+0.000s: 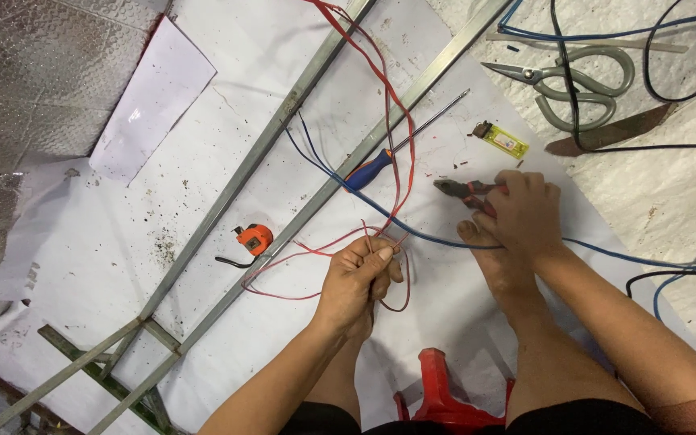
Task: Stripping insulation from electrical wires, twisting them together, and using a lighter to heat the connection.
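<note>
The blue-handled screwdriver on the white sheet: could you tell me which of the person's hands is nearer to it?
Left. The left hand, pinching red wires, sits just below the screwdriver. The right hand, holding pliers, lies farther off to its right.

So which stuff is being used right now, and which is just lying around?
In use:
left hand pinching thin red wires
right hand holding red-handled pliers

Lying about:
blue-handled screwdriver
orange tape measure
big scissors
yellow lighter
metal rails
blue cable

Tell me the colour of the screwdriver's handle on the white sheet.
Blue with an orange tip, on the long-shafted screwdriver; head view.
</note>
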